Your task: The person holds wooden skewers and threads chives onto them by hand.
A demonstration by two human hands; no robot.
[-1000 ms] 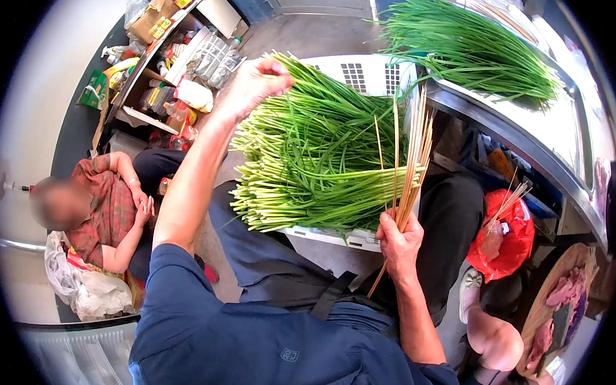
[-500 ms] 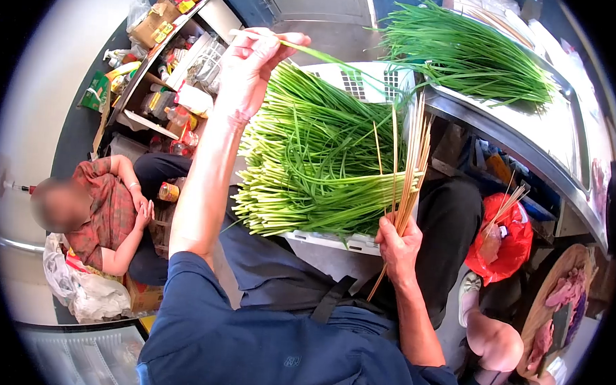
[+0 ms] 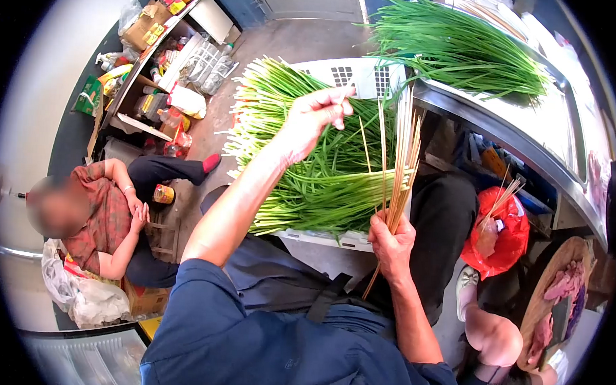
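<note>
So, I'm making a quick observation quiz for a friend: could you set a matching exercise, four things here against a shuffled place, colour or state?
1. Wooden sticks
2. Left hand
3. Plastic bag
4. Round board

A. Raised above the green stalks
B. Under pinkish pieces
C. Held in the right hand
D. Red, with thin skewers poking out

Pairs: 1-C, 2-A, 3-D, 4-B

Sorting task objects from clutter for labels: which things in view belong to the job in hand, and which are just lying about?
In the job:
- thin sticks, in the right hand
- long greens under the left hand
- white basket beneath them

Lying about, seemingly:
- red bag, though it holds sticks
- round board with meat
- can
</note>
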